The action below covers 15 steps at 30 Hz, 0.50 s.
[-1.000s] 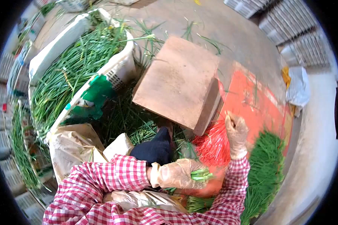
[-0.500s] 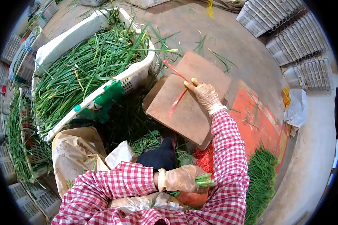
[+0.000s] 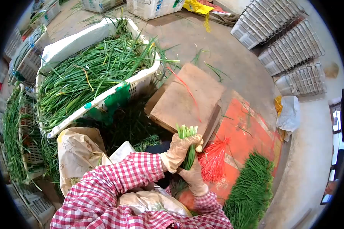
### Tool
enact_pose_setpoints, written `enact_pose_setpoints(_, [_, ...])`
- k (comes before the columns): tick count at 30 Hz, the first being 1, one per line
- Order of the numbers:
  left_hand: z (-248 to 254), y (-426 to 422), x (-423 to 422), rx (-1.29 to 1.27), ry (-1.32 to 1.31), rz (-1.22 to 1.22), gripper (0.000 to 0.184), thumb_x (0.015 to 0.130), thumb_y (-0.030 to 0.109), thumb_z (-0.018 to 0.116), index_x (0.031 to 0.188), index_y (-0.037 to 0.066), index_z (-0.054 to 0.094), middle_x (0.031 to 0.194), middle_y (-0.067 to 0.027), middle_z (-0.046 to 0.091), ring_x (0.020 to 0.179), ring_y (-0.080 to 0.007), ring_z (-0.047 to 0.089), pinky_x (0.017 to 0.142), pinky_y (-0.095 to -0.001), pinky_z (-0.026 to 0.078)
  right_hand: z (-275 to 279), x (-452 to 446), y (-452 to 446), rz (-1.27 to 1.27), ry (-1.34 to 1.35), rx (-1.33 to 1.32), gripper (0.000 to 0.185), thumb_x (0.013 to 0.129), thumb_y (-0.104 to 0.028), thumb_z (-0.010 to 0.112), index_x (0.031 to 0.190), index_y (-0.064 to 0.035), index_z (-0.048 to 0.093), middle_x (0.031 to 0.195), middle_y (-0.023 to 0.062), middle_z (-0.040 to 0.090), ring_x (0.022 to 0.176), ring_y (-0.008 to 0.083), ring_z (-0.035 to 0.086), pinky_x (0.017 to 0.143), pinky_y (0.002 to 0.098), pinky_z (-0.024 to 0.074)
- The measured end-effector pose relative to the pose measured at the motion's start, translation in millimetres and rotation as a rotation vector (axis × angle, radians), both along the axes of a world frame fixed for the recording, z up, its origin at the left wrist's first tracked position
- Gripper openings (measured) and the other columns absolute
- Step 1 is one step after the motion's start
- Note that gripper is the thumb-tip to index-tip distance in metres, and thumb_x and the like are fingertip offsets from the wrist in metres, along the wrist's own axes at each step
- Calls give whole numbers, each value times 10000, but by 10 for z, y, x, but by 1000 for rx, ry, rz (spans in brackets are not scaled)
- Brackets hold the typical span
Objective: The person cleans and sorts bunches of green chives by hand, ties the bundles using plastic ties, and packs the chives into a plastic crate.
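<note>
My left hand (image 3: 177,152), in a pale glove, is closed around a small bunch of garlic chives (image 3: 186,132), with the pale cut ends pointing up and away from me. Just below it, my gloved right hand (image 3: 195,178) wraps the lower, leafy part of the same bunch; its fingertips are partly hidden. In front of both hands, a red plastic strip (image 3: 187,88) lies across a brown flat-topped block (image 3: 187,101). A bundle of red strips (image 3: 215,159) rests to the right of my hands.
A white crate (image 3: 140,79) heaped with green chives stands at the left. Neatly laid chives (image 3: 249,187) lie at the lower right by an orange-red board (image 3: 242,131). Stacked white crates (image 3: 269,21) line the right wall. Another chive-filled crate (image 3: 25,147) sits far left.
My right hand has left the red strip on the block and come back to the bunch. My left hand has raised the bunch forward and turned its cut ends upward. The view has shifted.
</note>
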<state>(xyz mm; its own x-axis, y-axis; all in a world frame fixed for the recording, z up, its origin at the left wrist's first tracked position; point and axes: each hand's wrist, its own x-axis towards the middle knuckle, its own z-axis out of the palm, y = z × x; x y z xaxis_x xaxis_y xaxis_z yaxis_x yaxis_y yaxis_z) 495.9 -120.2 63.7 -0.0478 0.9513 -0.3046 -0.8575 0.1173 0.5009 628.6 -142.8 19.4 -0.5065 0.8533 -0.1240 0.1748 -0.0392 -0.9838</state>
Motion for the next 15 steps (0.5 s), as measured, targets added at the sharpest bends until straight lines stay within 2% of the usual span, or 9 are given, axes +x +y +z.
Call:
enact_pose_setpoints(5, [43,217,25,-159,-101,-161,281,816,299,688,883,43,596,794,-77,631,659,-179,610,595,-280,503,133,54,-35,-222,122,-205,381,780,-89,700,1115,4,543,924,35,601,830,114,570,763,272,475])
enact_pose_setpoints(6, [4,328,-66,-76,-133,-277,366,823,409,658,910,59,594,841,-74,637,698,-176,616,642,-289,503,195,165,10,-201,116,-317,364,778,-72,691,1102,12,547,895,45,601,769,118,576,705,270,485])
enact_pose_setpoints(7, [-146,548,-196,246,-101,-349,432,838,502,597,929,79,593,896,-54,633,815,-157,608,734,-298,487,230,294,68,-181,110,-429,348,777,-54,682,1090,21,551,867,54,601,708,122,582,646,269,495])
enact_pose_setpoints(9, [-460,1176,-641,79,364,145,416,898,470,504,987,74,595,968,-46,607,982,-154,544,866,-315,427,163,666,115,-463,139,-537,299,769,-48,653,1030,59,551,689,71,590,539,154,570,550,278,499])
enact_pose_setpoints(10, [-426,1352,-667,-263,324,138,437,925,433,439,1058,43,587,986,-88,622,1013,-224,561,933,-344,401,70,793,122,-523,86,-515,288,777,-30,625,1041,56,548,703,63,574,550,150,568,548,267,509])
enact_pose_setpoints(11, [-628,1495,-576,-270,329,131,437,925,433,439,1058,43,587,986,-88,622,1013,-224,561,933,-344,401,20,850,133,-529,89,-524,288,777,-30,625,1041,56,548,703,63,574,550,150,568,548,267,509])
enact_pose_setpoints(13, [-1219,1824,-326,-137,1388,148,577,916,462,423,1251,-5,471,1216,-199,532,1227,-320,433,1055,-397,289,-56,953,159,-668,171,-529,294,776,-23,624,1051,51,548,727,56,562,568,145,571,543,268,518])
enact_pose_setpoints(14, [-1296,1923,-178,-140,1390,143,577,916,462,423,1251,-5,471,1216,-199,532,1227,-320,433,1055,-397,289,-168,1055,172,-676,173,-588,291,798,-47,609,1064,50,544,762,56,557,589,147,573,547,267,516])
enact_pose_setpoints(15, [-1335,1991,-40,-210,1733,61,650,902,481,431,1313,-20,380,1321,-235,401,1298,-349,310,1085,-417,226,-215,1108,165,-670,176,-593,291,798,-47,609,1064,50,544,762,56,557,589,147,573,547,267,516])
